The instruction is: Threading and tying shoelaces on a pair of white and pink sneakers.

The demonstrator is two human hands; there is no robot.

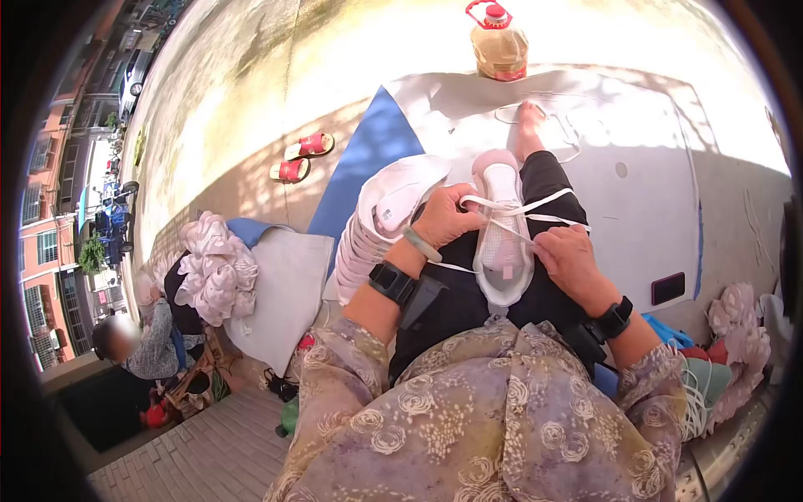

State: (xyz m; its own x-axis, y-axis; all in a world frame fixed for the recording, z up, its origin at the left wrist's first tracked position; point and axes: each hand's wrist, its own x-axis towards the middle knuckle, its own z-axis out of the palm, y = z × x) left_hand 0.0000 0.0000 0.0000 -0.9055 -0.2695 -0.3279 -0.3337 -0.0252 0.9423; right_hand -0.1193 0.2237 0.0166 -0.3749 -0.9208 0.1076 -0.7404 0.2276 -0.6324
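A pale pink and white sneaker [505, 268] lies lengthwise on my lap, toe pointing away from me. White shoelace [548, 199] crosses over its upper in loose lengths. At the shoe's left side, my left hand [447, 219] is closed in a pinch on the shoelace. My right hand [570, 261] pinches a strand of the same lace at the right side, which runs across the shoe between both hands. Beside my left forearm stands a row of nested pale pink and white shoes [368, 230].
A heap of pale pink shoe pieces [219, 268] lies left, near a seated person [159, 343]. Red slippers [309, 145], a large bottle [499, 46] and a phone [667, 289] rest farther out. More pink pieces [736, 351] and white laces [694, 393] lie right.
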